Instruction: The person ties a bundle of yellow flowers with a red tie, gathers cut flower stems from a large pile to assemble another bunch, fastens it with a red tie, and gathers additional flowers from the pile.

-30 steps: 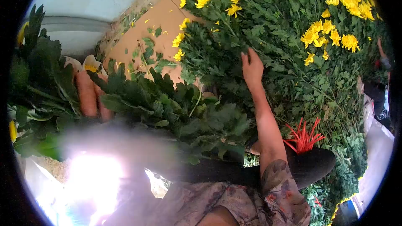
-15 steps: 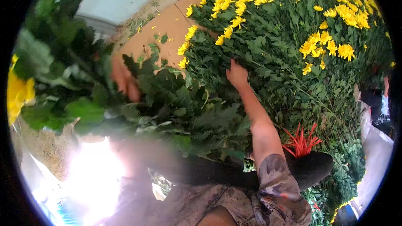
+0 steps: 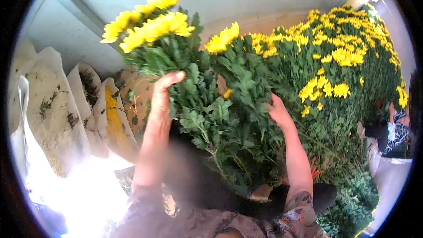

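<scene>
My left hand [image 3: 164,89] is wrapped round a leafy bunch of yellow chrysanthemums [image 3: 183,79], thumb up, holding it upright in front of me. Its blooms lean to the upper left. On the other side, my right hand [image 3: 279,111] grips more chrysanthemum stems [image 3: 249,88], whose yellow heads are next to the first bunch. Leaves hide most of the fingers of both hands. The two lots of foliage touch in the middle, and their lower stems hang down over my dark-trousered legs.
A large pile of yellow chrysanthemums [image 3: 326,61] fills the right side. White sacks [image 3: 53,114] with plant scraps stand at left, beside a yellow strip [image 3: 114,114]. Red ties [image 3: 315,169] lie near my knee. Another person [image 3: 395,130] is at far right.
The left bunch has swung up from the far left to upright before me. My right hand has come back from the pile with stems. My view has turned, showing the sacks.
</scene>
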`<action>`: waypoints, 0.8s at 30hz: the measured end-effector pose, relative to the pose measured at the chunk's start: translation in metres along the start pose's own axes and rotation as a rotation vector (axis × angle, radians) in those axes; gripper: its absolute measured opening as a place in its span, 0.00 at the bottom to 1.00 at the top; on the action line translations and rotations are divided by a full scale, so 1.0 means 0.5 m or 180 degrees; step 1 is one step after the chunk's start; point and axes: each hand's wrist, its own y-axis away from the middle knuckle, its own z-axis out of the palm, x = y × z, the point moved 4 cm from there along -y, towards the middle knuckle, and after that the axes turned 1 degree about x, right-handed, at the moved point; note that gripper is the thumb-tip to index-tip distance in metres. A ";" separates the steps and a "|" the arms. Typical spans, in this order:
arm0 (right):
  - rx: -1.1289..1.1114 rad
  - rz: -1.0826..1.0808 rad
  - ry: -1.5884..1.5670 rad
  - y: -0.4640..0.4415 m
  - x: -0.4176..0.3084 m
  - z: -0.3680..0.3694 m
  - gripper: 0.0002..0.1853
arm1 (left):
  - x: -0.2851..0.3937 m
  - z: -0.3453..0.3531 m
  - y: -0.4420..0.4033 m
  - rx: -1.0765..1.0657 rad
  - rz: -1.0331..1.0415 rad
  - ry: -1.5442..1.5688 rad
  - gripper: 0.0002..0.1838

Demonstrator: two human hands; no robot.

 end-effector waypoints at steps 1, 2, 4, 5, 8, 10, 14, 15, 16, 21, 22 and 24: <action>0.0048 -0.0176 -0.0198 0.012 -0.032 -0.002 0.27 | 0.001 0.005 0.000 0.0196 0.0097 -0.0102 0.20; 0.0278 -0.0177 -0.0184 0.028 -0.068 -0.018 0.23 | -0.002 0.010 -0.004 0.0074 0.0085 -0.0005 0.20; 0.0584 -0.0503 -0.0281 0.059 -0.133 -0.019 0.21 | -0.029 0.004 -0.039 -0.0025 0.0194 -0.0250 0.29; 0.0950 -0.0706 -0.0434 0.074 -0.163 -0.024 0.20 | -0.031 0.010 -0.040 0.0050 0.0234 -0.0088 0.26; 0.1042 -0.1265 -0.0697 0.124 -0.277 0.030 0.20 | -0.067 0.019 -0.082 -0.0093 0.0202 0.0511 0.20; 0.1183 -0.1233 -0.0736 0.135 -0.330 0.084 0.18 | -0.064 0.039 -0.076 0.0032 0.0478 0.0998 0.16; 0.1437 -0.0822 0.0514 0.060 -0.278 0.180 0.16 | -0.147 0.054 -0.131 -0.0048 0.0532 0.1594 0.13; 0.1429 -0.0915 0.0523 0.043 -0.259 0.204 0.16 | -0.137 0.053 -0.124 -0.0070 0.0555 0.1603 0.13; 0.1349 -0.0991 0.0425 0.059 -0.286 0.217 0.17 | -0.124 0.051 -0.108 0.0035 0.0532 0.1474 0.12; 0.1125 -0.1510 0.0941 0.085 -0.338 0.241 0.21 | -0.134 0.042 -0.096 -0.0488 0.0282 0.1395 0.10; 0.1130 -0.1470 0.0882 0.082 -0.342 0.240 0.21 | -0.135 0.039 -0.100 -0.0531 0.0494 0.1294 0.12; 0.1135 -0.1393 0.1050 0.070 -0.332 0.239 0.20 | -0.136 0.034 -0.109 -0.0570 0.0317 0.1365 0.13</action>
